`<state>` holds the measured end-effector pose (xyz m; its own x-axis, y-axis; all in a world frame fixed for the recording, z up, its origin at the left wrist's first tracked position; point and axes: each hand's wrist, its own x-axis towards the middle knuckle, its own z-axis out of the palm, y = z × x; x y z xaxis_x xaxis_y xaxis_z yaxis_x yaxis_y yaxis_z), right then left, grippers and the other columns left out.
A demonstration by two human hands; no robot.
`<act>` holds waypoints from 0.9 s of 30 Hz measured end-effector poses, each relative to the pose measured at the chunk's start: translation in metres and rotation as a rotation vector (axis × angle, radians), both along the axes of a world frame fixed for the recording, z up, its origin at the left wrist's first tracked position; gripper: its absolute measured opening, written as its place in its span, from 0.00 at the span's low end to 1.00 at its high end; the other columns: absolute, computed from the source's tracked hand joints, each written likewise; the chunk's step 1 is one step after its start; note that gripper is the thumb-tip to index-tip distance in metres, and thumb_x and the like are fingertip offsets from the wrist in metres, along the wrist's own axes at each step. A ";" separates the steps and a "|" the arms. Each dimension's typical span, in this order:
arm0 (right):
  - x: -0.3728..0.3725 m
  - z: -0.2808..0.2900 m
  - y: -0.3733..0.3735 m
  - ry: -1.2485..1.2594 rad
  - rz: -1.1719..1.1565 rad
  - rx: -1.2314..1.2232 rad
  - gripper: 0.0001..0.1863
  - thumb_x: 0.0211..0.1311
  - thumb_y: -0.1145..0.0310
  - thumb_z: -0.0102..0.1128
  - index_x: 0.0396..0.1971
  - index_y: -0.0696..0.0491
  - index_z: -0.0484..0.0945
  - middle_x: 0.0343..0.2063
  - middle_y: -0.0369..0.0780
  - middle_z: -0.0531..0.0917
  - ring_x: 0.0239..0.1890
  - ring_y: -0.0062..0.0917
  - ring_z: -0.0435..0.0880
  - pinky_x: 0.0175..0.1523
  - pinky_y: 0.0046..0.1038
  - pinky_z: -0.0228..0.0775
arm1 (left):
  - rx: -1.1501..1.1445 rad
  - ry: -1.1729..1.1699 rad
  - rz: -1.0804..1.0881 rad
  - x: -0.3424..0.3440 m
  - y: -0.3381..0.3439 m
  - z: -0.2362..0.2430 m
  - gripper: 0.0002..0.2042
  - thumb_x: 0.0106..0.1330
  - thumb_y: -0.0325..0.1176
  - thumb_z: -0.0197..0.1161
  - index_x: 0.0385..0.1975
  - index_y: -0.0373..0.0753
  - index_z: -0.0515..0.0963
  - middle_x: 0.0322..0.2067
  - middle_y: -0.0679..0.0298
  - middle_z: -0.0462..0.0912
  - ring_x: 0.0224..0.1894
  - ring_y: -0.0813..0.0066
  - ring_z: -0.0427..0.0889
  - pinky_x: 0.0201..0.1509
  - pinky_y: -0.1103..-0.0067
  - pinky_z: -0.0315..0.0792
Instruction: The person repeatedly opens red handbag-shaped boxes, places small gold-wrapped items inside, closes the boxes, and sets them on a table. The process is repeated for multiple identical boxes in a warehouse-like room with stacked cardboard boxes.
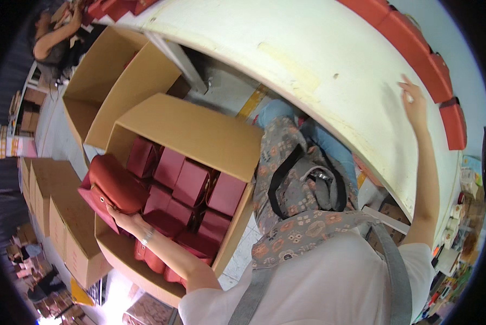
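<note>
My left hand [124, 221] is closed on the edge of a rust-red handbag [118, 187] with a rounded body and a metal eyelet. It holds the bag tilted over the left side of an open cardboard box [194, 132]. A darker maroon piece [94, 201] shows beside the bag; whether it belongs to it I cannot tell. Inside the box stand several maroon block-shaped bags [169, 168], with red rounded ones [153, 257] at its near side. My right hand [414, 105] is over the white table, holding nothing, with some fingers stretched out and apart.
Red bags [400, 38] line the far right edge of the white table [308, 43]. Another open carton [99, 81] stands behind the box, and closed cartons [72, 227] stand at left. A co-worker [58, 40] is at the upper left. Small supplies [454, 233] crowd the right.
</note>
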<state>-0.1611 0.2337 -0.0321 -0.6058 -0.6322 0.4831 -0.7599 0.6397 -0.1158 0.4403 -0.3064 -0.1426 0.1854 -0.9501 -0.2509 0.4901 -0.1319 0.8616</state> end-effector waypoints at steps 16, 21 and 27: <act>0.111 0.077 -0.049 -0.340 0.369 -0.055 0.39 0.56 0.48 0.57 0.62 0.59 0.64 0.55 0.48 0.72 0.63 0.40 0.65 0.67 0.40 0.52 | -0.552 -0.079 -1.715 -0.404 0.208 0.163 0.24 0.72 0.47 0.51 0.17 0.35 0.75 0.19 0.66 0.77 0.22 0.81 0.71 0.32 0.84 0.66; 0.075 0.069 -0.025 -1.251 0.502 -0.546 0.26 0.69 0.57 0.49 0.58 0.61 0.68 0.47 0.38 0.78 0.47 0.17 0.73 0.53 0.19 0.63 | -0.883 0.037 -2.163 -0.410 0.249 0.161 0.25 0.71 0.46 0.49 0.14 0.35 0.72 0.19 0.60 0.76 0.28 0.68 0.75 0.40 0.71 0.69; 0.067 0.071 -0.036 -1.326 1.418 -0.432 0.36 0.72 0.46 0.30 0.43 0.64 0.80 0.44 0.46 0.83 0.52 0.37 0.75 0.57 0.32 0.64 | -1.588 -0.759 -1.285 -0.448 0.252 0.187 0.08 0.61 0.31 0.62 0.37 0.38 0.78 0.30 0.54 0.78 0.27 0.60 0.77 0.31 0.73 0.72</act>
<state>-0.0937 0.1977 0.0393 0.0898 -0.8833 0.4602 0.0671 -0.4556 -0.8876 -0.0074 -0.0545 0.0441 -0.8877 0.1151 0.4458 0.3478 0.8020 0.4856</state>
